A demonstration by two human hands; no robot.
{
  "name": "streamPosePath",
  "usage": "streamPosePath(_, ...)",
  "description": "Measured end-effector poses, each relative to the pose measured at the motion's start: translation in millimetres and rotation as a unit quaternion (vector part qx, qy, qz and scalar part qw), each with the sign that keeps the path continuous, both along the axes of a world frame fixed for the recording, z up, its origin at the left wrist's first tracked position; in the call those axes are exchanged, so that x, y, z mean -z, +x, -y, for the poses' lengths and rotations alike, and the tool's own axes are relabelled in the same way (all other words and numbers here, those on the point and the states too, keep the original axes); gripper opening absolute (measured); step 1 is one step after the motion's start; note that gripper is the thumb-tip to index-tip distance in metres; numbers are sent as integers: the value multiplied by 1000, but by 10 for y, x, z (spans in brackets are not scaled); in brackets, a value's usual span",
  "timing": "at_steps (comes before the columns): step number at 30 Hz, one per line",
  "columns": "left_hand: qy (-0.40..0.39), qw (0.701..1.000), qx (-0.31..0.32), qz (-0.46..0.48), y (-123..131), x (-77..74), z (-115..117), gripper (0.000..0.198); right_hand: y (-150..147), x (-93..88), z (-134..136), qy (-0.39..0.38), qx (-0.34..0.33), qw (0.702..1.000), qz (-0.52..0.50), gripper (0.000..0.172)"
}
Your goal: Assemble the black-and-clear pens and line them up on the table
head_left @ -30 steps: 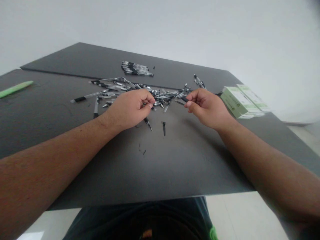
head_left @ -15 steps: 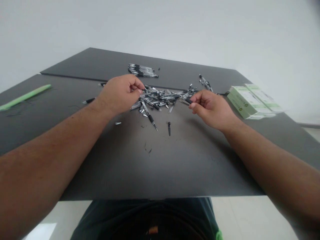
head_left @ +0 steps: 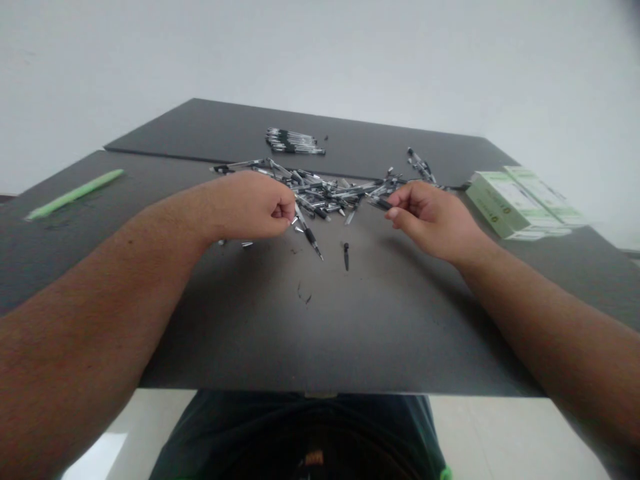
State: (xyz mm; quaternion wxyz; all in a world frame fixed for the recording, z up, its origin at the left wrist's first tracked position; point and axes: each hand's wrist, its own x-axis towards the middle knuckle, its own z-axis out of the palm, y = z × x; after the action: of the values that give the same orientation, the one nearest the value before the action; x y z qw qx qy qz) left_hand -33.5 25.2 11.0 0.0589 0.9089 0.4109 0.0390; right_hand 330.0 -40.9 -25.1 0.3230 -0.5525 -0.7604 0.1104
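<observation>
Black pen piece (head_left: 381, 203): short and dark, pinched at the tips of the right hand's thumb and forefinger, just above the table at the near right edge of the pen heap.
Table (head_left: 310, 347): dark grey, matte; its near edge runs across the lower part of the view.
Black specks (head_left: 303, 295): two tiny bits lying loose on the bare tabletop, nearest the person.
Black cap (head_left: 346, 255): small, lying alone between the two hands, clear of both.
Loose pen (head_left: 311, 239): lies slanted on the table, tip toward the person, its upper end just beside the left knuckles.
Left hand (head_left: 255, 205): fingers curled tight into a fist, knuckles low over the table; whether anything is inside cannot be told.
Right hand (head_left: 433, 217): palm turned left, thumb and forefinger pressed on the pen piece, other fingers folded under.
Pen heap (head_left: 330, 190): scattered barrels and parts, black and clear, behind and between the hands.
Green boxes (head_left: 520, 200): two, side by side at the right edge.
Green strip (head_left: 75, 194): flat, far left.
Pen bundle (head_left: 294, 141): neat row, farthest back.
</observation>
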Motion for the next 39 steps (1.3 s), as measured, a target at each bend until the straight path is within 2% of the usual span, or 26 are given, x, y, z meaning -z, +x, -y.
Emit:
streamPosePath(3, -35, 998, -26, -52, -226, -5, -35, 6, 21, 29, -10, -4, -8, 1000, -11, 17)
streamPosePath(6, -48, 996, -46, -63, -471, 44, -67, 17, 29, 39, -12, 2, -9, 1000, -9, 19)
streamPosePath(8, -44, 995, -48, -74, -551, 77, -69, 17, 24, 32, -8, 5, -8, 1000, -4, 18)
streamPosePath(12, -37, 987, -78, -135, -436, 56, 0, 7, 0, 6, 11, -4, -2, 1000, 1, 18)
streamPosePath(14, -70, 978, -103, -169, -317, 7, 51, 11, -10, -4, 20, -2, -1, 1000, 4, 18)
streamPosePath(18, -87, 968, -140, -187, -188, -34, 89, 21, -16, -8, 22, 3, -7, 1000, 7, 17)
streamPosePath(21, -91, 972, -129, -177, -213, 41, 41, 30, -17, -9, 20, -4, -11, 1000, 11, 15)
streamPosePath(24, -61, 980, -103, -156, -249, 125, -28, 33, -25, -20, 24, -13, -4, 1000, 16, 15)
streamPosePath(26, -41, 981, -99, -162, -237, 122, -54, 33, -34, -30, 29, -19, -5, 1000, 16, 15)
streamPosePath(28, -42, 978, -112, -170, -191, 56, -48, 28, -43, -38, 33, -20, -9, 1000, 15, 15)
streamPosePath(31, -43, 984, -118, -127, -85, -90, 16, 6, -60, -46, 37, -19, -15, 1000, 18, 15)
streamPosePath(34, -43, 991, -114, -47, 23, -142, 94, 16, -82, -51, 44, -25, -19, 999, 26, 17)
streamPosePath(37, -106, 986, -94, 91, 129, -29, 142, 30, -109, -55, 57, -24, -22, 999, 34, 17)
streamPosePath(39, -170, 963, -83, 191, 211, 97, 169, 26, -129, -58, 68, -25, -29, 999, 36, 16)
